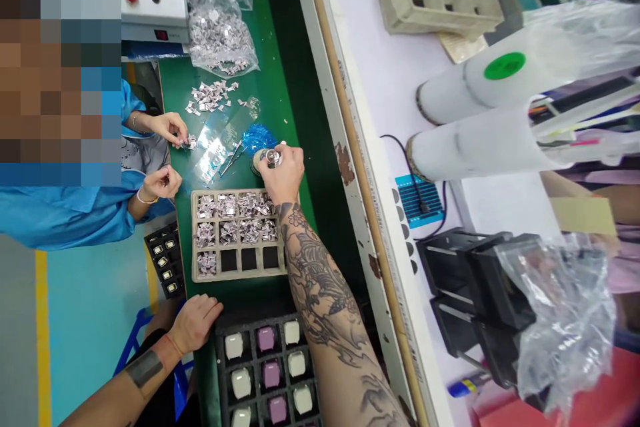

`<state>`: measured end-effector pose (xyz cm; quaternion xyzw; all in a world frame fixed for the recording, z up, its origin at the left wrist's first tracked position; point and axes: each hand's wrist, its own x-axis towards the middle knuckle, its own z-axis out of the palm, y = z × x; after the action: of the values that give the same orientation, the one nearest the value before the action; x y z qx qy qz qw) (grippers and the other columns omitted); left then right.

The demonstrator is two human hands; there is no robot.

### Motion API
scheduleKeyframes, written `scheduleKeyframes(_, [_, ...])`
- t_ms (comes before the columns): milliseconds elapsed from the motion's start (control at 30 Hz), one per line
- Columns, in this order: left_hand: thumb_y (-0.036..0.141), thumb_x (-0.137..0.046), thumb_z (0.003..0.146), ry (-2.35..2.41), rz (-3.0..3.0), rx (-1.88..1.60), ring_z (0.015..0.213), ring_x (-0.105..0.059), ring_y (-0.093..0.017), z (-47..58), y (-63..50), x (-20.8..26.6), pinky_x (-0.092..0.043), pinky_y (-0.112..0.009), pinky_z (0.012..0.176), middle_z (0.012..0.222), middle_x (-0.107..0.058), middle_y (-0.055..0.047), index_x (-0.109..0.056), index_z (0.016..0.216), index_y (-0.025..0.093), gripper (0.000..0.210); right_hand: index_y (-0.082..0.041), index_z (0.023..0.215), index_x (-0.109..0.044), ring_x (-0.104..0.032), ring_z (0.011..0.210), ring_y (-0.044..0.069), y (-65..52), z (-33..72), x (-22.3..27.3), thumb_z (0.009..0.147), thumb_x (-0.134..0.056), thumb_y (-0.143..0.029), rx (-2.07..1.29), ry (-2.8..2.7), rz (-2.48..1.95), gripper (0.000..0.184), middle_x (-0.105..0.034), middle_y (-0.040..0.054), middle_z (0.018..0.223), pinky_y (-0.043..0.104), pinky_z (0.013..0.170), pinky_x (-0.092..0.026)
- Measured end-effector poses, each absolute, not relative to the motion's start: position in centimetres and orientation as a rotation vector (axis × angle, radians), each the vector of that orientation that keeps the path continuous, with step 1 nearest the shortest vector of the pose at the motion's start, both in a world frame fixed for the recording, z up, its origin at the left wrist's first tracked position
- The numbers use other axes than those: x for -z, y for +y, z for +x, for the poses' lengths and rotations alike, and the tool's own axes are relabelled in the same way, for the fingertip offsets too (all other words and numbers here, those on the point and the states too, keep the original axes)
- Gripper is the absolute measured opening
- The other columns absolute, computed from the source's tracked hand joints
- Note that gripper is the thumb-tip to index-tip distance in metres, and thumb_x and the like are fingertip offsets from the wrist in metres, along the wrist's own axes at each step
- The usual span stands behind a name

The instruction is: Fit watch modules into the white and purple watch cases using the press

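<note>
Two hands were seen at work. The right hand [284,174] had its grip closed over a small round metal-topped object [271,158], held just above the far edge of a beige compartment tray [200,267] on the green surface [280,67]. The left hand [196,322] lay flat, its grip loosely spread and empty, against the corner of a black tray [220,374] of pale and purple cases. A co-worker's hands [170,127] were busy with small silver pieces beside it.
</note>
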<state>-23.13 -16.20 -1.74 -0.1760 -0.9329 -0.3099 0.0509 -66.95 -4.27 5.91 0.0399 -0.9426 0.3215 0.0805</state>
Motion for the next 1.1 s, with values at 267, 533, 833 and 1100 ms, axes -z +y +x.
scheduleKeyframes(267, [0.007,-0.054,0.097,-2.876,-0.54,0.92,0.088,-0.063,-0.026,-23.3,-16.4,1.7,-0.05,-0.039,0.078,0.106,-0.073,-0.012,-0.071,0.126,0.013,0.034,-0.02,0.123,-0.075,-0.07,0.107,0.029,-4.3,-66.6,-6.2,0.086,-0.073,-0.032,-0.955,-2.828,0.095,0.039,-0.064,0.012,0.123,0.044,0.101,-0.06])
scheduleKeyframes(533, [0.029,-0.067,0.109,-2.922,-0.532,0.871,0.092,-0.064,-0.022,-22.4,-16.9,2.4,-0.054,-0.036,0.082,0.116,-0.071,-0.008,-0.069,0.132,0.017,0.026,-0.022,0.129,-0.075,-0.07,0.113,0.031,-3.9,-66.4,-6.3,0.09,-0.071,-0.033,-0.989,-2.859,0.145,0.041,-0.065,0.0129,0.133,0.049,0.106,-0.058])
scheduleKeyframes(833, [0.037,-0.07,0.111,-2.947,-0.535,0.852,0.094,-0.067,-0.021,-22.3,-17.2,2.6,-0.059,-0.037,0.083,0.118,-0.071,-0.008,-0.069,0.132,0.017,0.03,-0.021,0.123,-0.076,-0.069,0.113,0.031,-3.7,-66.7,-6.0,0.088,-0.072,-0.03,-1.016,-2.818,0.204,0.037,-0.066,0.0128,0.127,0.051,0.107,-0.058])
scheduleKeyframes(1100, [0.041,-0.072,0.111,-2.958,-0.535,0.876,0.093,-0.069,-0.021,-22.2,-17.4,2.8,-0.062,-0.037,0.082,0.117,-0.071,-0.007,-0.069,0.134,0.017,0.033,-0.021,0.123,-0.077,-0.069,0.111,0.031,-3.5,-66.8,-6.5,0.087,-0.073,-0.028,-1.009,-2.845,0.243,0.037,-0.065,0.0125,0.126,0.051,0.105,-0.059])
